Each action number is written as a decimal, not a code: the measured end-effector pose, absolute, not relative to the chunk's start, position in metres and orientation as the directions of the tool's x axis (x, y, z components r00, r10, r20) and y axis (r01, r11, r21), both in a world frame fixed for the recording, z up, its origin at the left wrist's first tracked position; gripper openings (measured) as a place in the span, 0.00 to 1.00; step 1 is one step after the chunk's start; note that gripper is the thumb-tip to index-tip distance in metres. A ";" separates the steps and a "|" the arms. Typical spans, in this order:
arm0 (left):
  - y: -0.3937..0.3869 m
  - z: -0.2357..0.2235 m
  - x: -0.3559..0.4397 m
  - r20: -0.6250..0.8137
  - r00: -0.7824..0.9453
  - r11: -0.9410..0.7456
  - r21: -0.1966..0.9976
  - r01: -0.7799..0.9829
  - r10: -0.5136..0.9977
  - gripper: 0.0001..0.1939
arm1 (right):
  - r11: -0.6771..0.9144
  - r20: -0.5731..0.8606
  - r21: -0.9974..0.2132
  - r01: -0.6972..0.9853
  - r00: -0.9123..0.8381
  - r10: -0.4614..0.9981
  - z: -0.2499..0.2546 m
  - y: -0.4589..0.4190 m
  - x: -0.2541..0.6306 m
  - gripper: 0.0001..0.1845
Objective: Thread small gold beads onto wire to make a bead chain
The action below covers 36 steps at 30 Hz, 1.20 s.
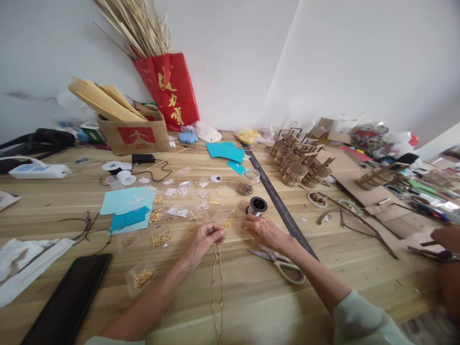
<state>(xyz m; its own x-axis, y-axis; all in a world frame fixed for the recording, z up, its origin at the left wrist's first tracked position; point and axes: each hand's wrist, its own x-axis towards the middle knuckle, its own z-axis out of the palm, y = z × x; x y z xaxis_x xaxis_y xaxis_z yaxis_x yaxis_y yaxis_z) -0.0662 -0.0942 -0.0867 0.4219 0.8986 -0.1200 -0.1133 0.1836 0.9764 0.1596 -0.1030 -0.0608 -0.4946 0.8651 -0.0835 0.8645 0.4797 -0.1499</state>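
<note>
My left hand (206,239) is closed in a pinch on a thin gold chain (212,287), which hangs in two strands down towards the near side of the table. To its right, my right hand (264,231) reaches down to the tabletop with its fingertips together; whatever they hold is too small to make out. A dark-rimmed spool (258,206) of wire stands just behind that hand. Under its wrist lie scissors (287,268) with pale handles. Small gold findings (229,221) are scattered on clear plastic between and beyond the hands.
Small bags of gold beads (160,239) and silvery pieces (178,211) lie left of centre. A black phone (68,302) is at near left. Small wooden baskets (296,160) stand back right. A red bag (172,91) leans against the wall. Another person's hand (445,239) shows at far right.
</note>
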 end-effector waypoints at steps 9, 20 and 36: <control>-0.094 -0.093 -0.074 -0.131 0.375 0.177 0.980 -0.090 0.918 0.13 | 0.598 -0.182 0.056 0.799 -0.581 0.793 -0.064 -0.093 0.146 0.11; -0.093 -0.102 -0.075 -0.125 0.362 0.189 0.971 -0.146 0.924 0.13 | 0.592 -0.182 -0.013 0.806 -0.584 0.791 -0.067 -0.091 0.147 0.10; -0.093 -0.103 -0.078 -0.089 0.353 0.167 0.966 -0.196 0.931 0.14 | 0.680 -0.175 -0.054 0.732 -0.677 0.715 -0.050 -0.102 0.138 0.08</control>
